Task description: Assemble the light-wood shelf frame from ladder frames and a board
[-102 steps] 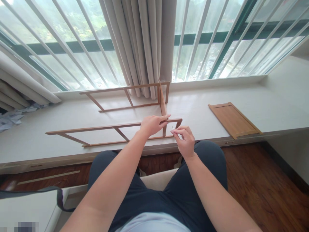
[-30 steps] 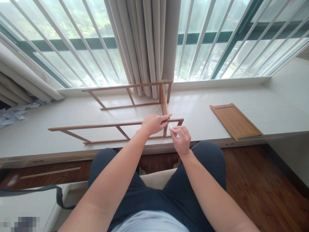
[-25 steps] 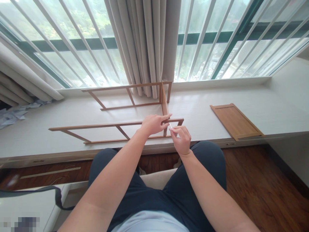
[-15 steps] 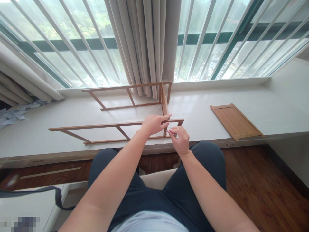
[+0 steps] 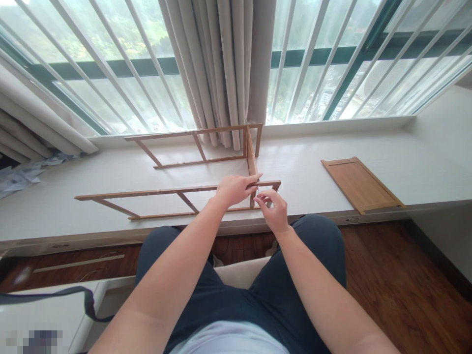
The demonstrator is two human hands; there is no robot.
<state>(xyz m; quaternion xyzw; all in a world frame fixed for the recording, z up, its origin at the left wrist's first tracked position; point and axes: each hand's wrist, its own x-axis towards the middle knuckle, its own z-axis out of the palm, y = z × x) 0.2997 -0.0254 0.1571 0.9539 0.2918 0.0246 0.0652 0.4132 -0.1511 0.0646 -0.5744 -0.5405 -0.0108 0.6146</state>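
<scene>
Wooden frame (image 5: 173, 201) upright on sill (image 5: 332, 147), corner gripped by left hand (image 5: 236, 189); right hand (image 5: 273, 209) pinching thin pin (barely visible) beside that corner; likely to slip if misaligned.

Both forearms bare, extended fwd from lap, converging at centre. Left hand (image 5: 236, 189): palm down, fingers curled in a grip, index finger straight, pointing right. Right hand (image 5: 272, 209): just beside left, slightly nearer body, thumb and index pinched together, other fingers curled. Wrists straight. Fingertips of both hands nearly touching.
</scene>
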